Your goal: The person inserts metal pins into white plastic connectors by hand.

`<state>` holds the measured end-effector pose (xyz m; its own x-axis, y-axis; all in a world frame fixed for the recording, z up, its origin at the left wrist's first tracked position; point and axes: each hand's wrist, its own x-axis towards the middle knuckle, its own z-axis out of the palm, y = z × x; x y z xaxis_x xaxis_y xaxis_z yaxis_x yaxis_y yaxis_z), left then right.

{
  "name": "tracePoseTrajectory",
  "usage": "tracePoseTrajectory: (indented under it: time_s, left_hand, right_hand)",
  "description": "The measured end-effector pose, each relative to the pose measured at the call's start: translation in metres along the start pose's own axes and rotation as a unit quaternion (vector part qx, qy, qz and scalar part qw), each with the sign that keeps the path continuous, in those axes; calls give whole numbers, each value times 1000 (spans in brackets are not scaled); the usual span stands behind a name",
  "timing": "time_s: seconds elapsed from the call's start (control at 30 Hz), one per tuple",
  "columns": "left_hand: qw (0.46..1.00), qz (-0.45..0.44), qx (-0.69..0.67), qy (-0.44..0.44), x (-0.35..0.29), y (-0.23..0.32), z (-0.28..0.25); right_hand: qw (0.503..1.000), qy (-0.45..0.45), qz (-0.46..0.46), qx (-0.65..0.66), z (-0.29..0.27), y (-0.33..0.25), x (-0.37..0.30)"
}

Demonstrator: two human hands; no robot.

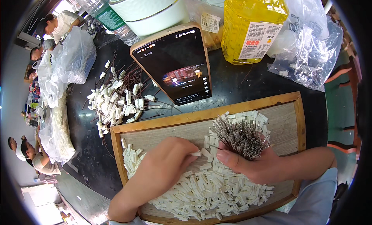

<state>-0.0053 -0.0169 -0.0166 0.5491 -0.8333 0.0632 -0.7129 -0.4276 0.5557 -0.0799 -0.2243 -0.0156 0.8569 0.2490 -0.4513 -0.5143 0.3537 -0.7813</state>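
My left hand point(161, 165) pinches a small white plastic connector housing point(197, 153) between thumb and fingertips. In my right hand point(255, 168) is a thick bundle of thin wires point(242, 139) with silvery metal tips pointing up. One wire end sticks out from beside the right thumb toward the white housing, with a short gap between them. Both hands are above a shallow wooden-framed tray point(205, 113). Many loose white housings point(209, 196) are heaped in it below the hands, and more lie beside the left wrist and behind the bundle.
Left of the tray, dark wires with white housings point(116, 101) lie piled on the black table. A phone point(176, 66) leans against a pale green bowl point(149, 12). Behind stand a yellow-filled bottle point(250, 31) and plastic bags point(306, 46). Other people point(62, 25) sit at far left.
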Motion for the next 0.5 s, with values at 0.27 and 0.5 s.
tracePoseTrajectory:
  time_s: [0.27, 0.5]
  left_hand:
    - [967, -54, -227, 103, 0, 0, -11]
    - [974, -5, -211, 77, 0, 2, -14]
  right_hand:
    - [998, -35, -17, -56, -3, 1, 0]
    - [1000, -22, -7, -18, -3, 2, 0]
